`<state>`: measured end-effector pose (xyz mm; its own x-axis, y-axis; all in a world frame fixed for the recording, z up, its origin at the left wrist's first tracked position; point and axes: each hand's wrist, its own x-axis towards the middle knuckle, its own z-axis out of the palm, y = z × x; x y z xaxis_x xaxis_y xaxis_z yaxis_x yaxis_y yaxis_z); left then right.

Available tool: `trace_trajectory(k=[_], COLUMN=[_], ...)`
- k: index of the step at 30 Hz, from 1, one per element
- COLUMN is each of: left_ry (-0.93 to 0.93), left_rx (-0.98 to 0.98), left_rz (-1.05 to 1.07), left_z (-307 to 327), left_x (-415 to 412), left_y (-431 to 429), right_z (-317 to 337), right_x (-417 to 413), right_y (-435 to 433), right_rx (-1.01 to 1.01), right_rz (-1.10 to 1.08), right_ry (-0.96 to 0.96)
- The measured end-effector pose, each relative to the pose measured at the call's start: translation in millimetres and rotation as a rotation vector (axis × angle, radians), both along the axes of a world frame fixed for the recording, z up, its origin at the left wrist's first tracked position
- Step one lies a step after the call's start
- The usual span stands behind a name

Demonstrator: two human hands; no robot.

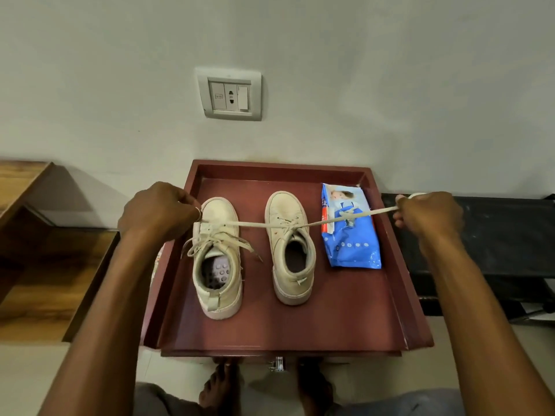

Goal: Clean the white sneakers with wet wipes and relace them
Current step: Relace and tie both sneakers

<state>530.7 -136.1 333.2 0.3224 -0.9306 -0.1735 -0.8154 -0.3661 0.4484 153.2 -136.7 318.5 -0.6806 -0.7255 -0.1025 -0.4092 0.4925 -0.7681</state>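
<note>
Two off-white high-top sneakers stand side by side, toes toward the wall, on a dark red tray-like table top (345, 319). The left sneaker (217, 259) is laced, with loose ends hanging over its sides. The right sneaker (289, 247) has a lace (255, 224) threaded through its lower eyelets, stretched taut and level to both sides. My left hand (157, 210) grips one end of it over the left sneaker's toe. My right hand (429, 213) grips the other end beyond the tray's right rim. A blue wet wipes pack (351, 235) lies right of the sneakers, under the lace.
A wall with a grey socket plate (229, 94) rises just behind the tray. Wooden steps (33, 250) lie to the left and a black bench (495, 235) to the right. My bare feet (220, 388) are on the floor below the tray's front edge.
</note>
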Motion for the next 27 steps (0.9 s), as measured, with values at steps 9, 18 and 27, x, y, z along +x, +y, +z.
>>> trace_trajectory(k=[9, 18, 27], left_ry=[-0.342, -0.186, -0.233], left_rx=[-0.016, 0.034, -0.134], left_rz=[-0.083, -0.614, -0.576], left_z=[3.7, -22.0, -32.5], left_x=[-18.7, -100.6, -100.4], left_y=[2.1, 11.4, 10.2], right_z=[19.2, 11.5, -6.2], right_x=[21.4, 95.2, 92.4], right_y=[3.3, 13.2, 4.5], right_rx=[0.158, 0.289, 0.184], right_rz=[0.187, 1.088, 1.042], right_ry=[0.562, 0.396, 0.561])
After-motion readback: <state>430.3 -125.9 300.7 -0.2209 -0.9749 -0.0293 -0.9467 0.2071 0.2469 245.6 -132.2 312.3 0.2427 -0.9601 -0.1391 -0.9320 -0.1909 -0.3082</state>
